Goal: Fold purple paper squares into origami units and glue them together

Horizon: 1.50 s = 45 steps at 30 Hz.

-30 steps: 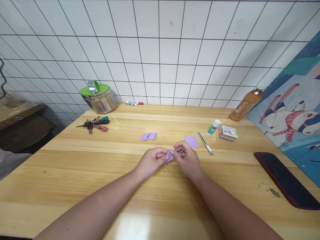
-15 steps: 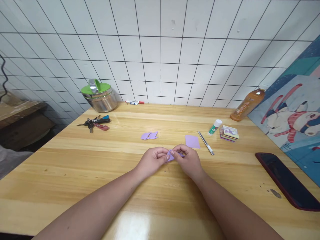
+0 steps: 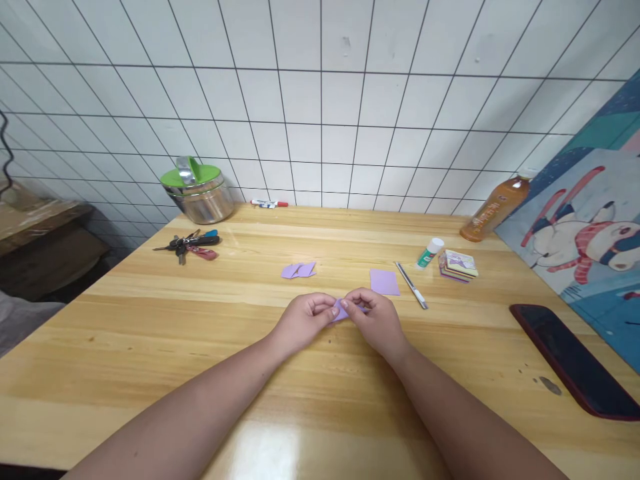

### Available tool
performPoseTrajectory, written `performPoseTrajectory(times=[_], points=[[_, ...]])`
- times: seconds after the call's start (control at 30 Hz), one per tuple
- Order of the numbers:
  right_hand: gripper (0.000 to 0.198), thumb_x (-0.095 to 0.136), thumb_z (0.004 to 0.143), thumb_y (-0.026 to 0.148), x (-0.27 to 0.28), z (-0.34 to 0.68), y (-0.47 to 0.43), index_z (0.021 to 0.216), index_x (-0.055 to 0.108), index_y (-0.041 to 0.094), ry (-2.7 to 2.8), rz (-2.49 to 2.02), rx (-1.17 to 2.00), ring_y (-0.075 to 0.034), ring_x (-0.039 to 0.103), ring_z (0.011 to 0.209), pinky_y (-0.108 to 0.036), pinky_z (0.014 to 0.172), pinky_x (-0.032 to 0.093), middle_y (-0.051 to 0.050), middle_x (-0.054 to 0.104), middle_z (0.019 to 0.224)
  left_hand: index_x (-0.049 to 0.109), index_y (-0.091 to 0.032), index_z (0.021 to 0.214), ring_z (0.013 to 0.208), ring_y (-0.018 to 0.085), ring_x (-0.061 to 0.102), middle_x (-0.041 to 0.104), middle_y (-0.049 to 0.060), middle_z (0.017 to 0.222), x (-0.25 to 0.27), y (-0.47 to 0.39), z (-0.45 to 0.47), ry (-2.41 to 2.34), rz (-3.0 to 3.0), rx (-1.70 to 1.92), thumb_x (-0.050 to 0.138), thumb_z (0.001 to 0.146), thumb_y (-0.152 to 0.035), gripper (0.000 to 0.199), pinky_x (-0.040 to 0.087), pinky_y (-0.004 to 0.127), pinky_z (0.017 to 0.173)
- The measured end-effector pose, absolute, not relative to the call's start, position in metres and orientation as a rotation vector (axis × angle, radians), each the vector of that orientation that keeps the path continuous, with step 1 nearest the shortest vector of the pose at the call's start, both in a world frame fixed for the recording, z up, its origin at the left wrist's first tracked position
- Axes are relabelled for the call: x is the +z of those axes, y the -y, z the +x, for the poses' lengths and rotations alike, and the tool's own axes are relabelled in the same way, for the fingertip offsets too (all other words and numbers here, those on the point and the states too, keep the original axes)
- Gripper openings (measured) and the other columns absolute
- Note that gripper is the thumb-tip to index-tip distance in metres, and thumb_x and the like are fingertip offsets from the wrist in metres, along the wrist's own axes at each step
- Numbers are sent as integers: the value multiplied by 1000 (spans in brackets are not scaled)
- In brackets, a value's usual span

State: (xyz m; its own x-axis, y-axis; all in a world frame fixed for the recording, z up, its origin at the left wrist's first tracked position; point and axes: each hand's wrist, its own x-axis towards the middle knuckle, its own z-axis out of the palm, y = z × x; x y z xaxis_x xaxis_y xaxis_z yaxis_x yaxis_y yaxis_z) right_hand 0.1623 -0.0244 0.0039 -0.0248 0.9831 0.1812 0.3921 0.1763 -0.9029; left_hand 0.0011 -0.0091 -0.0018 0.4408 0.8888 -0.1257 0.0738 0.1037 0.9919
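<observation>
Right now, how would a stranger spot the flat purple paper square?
On the pale wooden table, look beyond the right hand. The flat purple paper square lies left of the slim grey and white tool. Unlike the slanted purple paper pieces farther left, its outline is square.

A green-lidded steel pot stands far left beyond a bunch of keys, a marker lies by the tiled wall, an amber bottle sits far right, and a dark phone lies near right.

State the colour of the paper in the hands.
The paper is light purple in the head view.
</observation>
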Motion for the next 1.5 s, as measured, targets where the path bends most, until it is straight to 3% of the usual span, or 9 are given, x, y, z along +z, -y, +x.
performPoseTrajectory(times=[0.47, 0.93, 1.0, 1.07, 1.13, 1.3, 1.5], points=[[16, 57, 78, 32, 0, 164, 23, 74, 63, 18, 1545, -1329, 850, -14, 58, 67, -23, 62, 44, -2, 65, 72, 63, -13, 79, 64, 14, 61, 68, 6, 71, 4, 11, -1, -941, 1447, 583, 54, 79, -49, 37, 49, 26, 62], [18, 58, 78, 32, 3, 165, 25, 70, 63, 17, 1522, -1354, 813, -14, 57, 64, -24, 61, 45, -2, 64, 68, 60, -15, 72, 58, 13, 61, 67, 4, 64, 2, 11, -2, -958, 1570, 567, 49, 82, -45, 33, 48, 25, 58], [17, 60, 76, 33, 4, 165, 25, 82, 64, 18, 1467, -1309, 887, -14, 59, 69, -25, 63, 47, -3, 65, 76, 60, -15, 70, 57, 13, 61, 67, 3, 63, 2, 11, -3, -981, 1618, 610, 48, 83, -43, 34, 47, 24, 58], [35, 66, 70, 33, 3, 164, 25, 103, 60, 20, 1408, -1268, 994, -16, 60, 77, -25, 64, 49, -4, 64, 89, 60, -15, 68, 57, 12, 60, 66, 3, 62, 3, 11, -3, -1008, 1634, 666, 48, 83, -42, 33, 47, 23, 57], [50, 71, 64, 34, 2, 161, 26, 110, 57, 21, 1352, -1262, 1140, -16, 60, 78, -25, 61, 50, -5, 63, 93, 60, -15, 67, 57, 12, 60, 65, 2, 61, 4, 9, -3, -1025, 1627, 722, 49, 83, -42, 32, 46, 22, 57], [31, 73, 61, 40, 1, 155, 27, 77, 64, 15, 1103, -1268, 1394, -11, 53, 57, -23, 52, 48, -2, 61, 69, 60, -16, 68, 58, 13, 61, 65, 2, 62, 5, 7, -4, -1059, 1680, 770, 48, 83, -40, 31, 46, 23, 59], [33, 76, 55, 39, 0, 158, 25, 75, 67, 15, 989, -1267, 1435, -8, 51, 54, -23, 54, 49, 0, 61, 65, 62, -18, 67, 60, 13, 61, 66, 0, 63, 7, 6, -4, -1095, 1800, 755, 47, 84, -39, 31, 45, 22, 60]])
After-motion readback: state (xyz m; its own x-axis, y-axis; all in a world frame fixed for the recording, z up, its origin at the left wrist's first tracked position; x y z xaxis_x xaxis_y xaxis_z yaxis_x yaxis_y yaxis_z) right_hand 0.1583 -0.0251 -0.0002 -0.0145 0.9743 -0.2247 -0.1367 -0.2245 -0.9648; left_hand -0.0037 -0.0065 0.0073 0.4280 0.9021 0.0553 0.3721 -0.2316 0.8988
